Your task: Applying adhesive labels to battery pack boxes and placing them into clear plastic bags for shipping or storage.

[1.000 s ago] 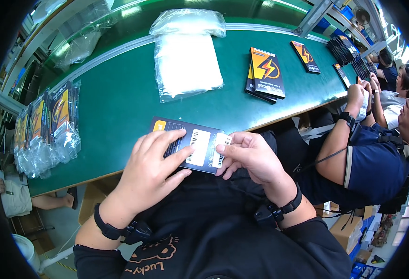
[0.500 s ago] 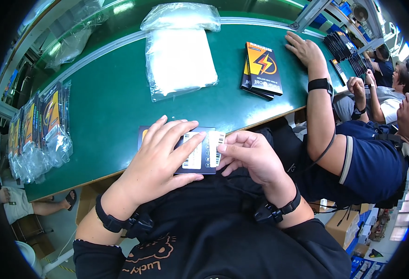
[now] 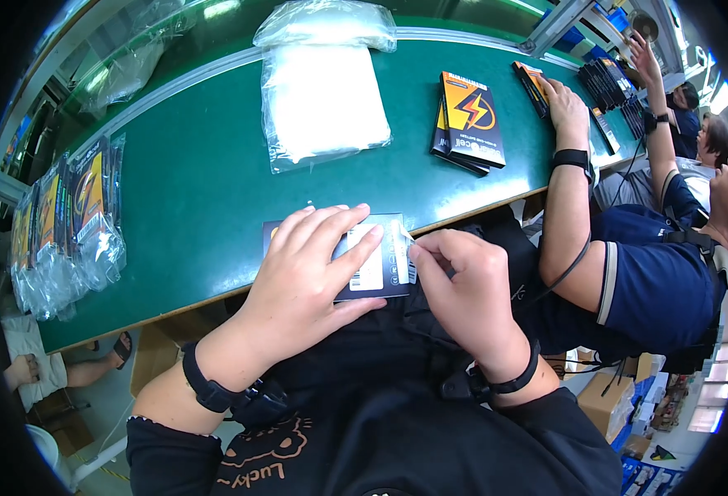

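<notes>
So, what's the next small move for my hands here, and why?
Probably press the white label flat with your right hand: it lies at the right end of the dark box, its outer edge appears lifted at those fingertips, and your left hand braces the box.

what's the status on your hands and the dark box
Left hand holding dark box; right hand pinching white sticker at box's right end; co-worker's hand apart, upper right.

Over there, head-worn beside the green table, 1 fisheye camera looks down across it from close above.
</notes>
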{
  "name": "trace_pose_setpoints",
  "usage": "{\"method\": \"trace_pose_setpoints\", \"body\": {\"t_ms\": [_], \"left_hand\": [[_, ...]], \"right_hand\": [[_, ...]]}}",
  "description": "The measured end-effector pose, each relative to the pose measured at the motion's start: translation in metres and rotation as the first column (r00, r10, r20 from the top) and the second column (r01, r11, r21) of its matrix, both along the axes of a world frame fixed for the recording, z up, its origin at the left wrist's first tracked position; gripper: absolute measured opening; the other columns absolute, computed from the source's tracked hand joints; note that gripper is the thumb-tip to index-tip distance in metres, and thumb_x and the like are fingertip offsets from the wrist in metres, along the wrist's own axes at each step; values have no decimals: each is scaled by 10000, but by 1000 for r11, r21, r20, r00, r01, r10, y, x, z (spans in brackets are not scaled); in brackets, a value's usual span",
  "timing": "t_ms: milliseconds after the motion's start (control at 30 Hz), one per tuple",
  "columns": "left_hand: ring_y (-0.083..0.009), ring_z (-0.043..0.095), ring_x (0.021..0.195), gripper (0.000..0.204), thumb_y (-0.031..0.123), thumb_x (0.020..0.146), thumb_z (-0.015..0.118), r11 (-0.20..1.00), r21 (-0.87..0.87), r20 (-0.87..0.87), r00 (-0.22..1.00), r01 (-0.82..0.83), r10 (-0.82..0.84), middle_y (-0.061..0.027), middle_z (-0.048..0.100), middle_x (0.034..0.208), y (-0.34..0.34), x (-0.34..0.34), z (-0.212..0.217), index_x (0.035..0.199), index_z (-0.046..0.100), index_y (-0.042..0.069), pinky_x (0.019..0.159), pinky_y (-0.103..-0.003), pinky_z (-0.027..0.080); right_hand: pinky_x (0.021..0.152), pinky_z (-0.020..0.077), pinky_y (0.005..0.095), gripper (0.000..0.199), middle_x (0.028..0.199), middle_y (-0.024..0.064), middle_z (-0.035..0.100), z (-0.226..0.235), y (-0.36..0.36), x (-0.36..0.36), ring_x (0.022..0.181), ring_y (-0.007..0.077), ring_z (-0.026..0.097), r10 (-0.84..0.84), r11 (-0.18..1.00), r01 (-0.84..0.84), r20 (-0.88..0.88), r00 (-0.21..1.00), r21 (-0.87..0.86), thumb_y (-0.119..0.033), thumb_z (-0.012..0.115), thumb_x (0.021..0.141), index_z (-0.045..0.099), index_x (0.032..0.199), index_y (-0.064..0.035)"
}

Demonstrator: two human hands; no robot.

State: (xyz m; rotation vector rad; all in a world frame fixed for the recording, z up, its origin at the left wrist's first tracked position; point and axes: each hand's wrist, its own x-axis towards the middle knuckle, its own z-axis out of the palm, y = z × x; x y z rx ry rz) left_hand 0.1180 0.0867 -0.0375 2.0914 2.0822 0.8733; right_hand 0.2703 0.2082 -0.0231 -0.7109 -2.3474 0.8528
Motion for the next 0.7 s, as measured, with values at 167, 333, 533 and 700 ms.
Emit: {"method": "trace_pose_setpoints", "body": {"t_ms": [167,333,533,700], "left_hand": [[-329,483,1151,701,265,616,814,999,37,-6,1000,-15,15,-140,500,1279,4,1,-3,1235,542,80,982,-461,360],[-329,471,1165,692,269,634,808,999,22,-28,999,-39,39,-143,492,1285,7,3,-5,1238,534,72,993,-469,346],[-337,466,1169,686,277,641,804,999,16,-47,998,-37,38,-149,487,1292,11,3,-5,1235,533,68,995,-482,340],[-347,464,1168,690,279,633,808,999,-8,-64,997,-41,41,-155,486,1292,11,3,-5,1231,535,70,991,-488,344]], "right_hand": [[575,489,361,48,681,181,614,-3,5,-2,632,316,625,-25,1000,25,23,999,-18,-15,622,776,626,758,29],[565,492,227,100,660,89,644,-5,20,-5,590,111,613,-88,914,108,70,994,-392,-26,648,812,652,823,73],[565,488,214,116,680,78,643,-2,35,-5,590,99,601,-63,733,105,88,994,-672,-54,648,827,661,823,61],[562,494,217,117,678,75,640,5,49,-6,589,103,603,43,710,45,106,993,-703,-55,651,828,657,838,61]]}}
